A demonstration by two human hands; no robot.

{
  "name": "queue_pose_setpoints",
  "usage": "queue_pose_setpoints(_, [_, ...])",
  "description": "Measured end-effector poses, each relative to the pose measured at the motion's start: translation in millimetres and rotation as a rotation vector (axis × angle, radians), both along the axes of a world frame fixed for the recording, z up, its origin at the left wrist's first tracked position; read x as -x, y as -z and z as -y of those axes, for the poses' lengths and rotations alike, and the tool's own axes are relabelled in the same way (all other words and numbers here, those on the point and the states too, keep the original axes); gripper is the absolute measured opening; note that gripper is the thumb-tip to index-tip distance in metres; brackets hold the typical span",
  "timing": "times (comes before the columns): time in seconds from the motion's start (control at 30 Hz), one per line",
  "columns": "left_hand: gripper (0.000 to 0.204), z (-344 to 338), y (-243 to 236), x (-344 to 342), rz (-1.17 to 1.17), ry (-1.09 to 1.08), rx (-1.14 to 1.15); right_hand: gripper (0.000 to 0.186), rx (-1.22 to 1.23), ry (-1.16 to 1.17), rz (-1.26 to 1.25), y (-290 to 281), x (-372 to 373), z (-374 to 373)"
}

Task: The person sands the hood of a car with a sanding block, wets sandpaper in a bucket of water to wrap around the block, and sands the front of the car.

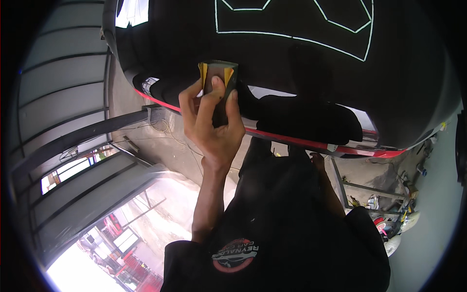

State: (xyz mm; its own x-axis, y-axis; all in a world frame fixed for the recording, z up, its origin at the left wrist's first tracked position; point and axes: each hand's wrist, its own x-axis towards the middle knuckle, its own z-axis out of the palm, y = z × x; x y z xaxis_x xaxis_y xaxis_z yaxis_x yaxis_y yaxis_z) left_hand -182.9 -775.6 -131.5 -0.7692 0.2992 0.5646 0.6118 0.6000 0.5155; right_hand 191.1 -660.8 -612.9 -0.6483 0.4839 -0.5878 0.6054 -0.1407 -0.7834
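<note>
My left hand (214,107) is closed around a small block wrapped in sandpaper (214,70), dark with yellow folded edges. It is up at a glossy black car body panel (272,63); I cannot tell whether the block touches the surface. Along the panel's lower edge runs a red strip (292,138), below and to the right of the block. My right arm hangs down on the right. Only a dark bit of my right hand (316,159) shows just under the red strip, and its fingers are too unclear to read.
White lines reflect in the panel's upper part. A dark beam (87,129) crosses at left, in front of grey wall panels. On the right, a metal frame (369,187) stands near loose items (389,226) along a pale wall. Bright plastic sheeting (170,194) hangs at lower left.
</note>
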Motion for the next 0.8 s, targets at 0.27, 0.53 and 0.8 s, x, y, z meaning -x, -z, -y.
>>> queue_pose_setpoints(0.27, [0.019,-2.5,1.8,-1.1,-0.019,-0.021,-0.007,0.024,-0.071,-0.048,-0.058,6.8,-3.1,3.6])
queue_pose_setpoints(0.53, [0.022,-0.2,-2.2,6.9,-0.087,0.010,0.081,0.023,0.070,0.076,0.056,6.9,14.4,1.3])
queue_pose_setpoints(0.8, [0.023,4.8,-0.8,2.4,-0.055,-0.006,0.049,0.025,0.006,0.060,-0.066,19.4,-5.3,13.8])
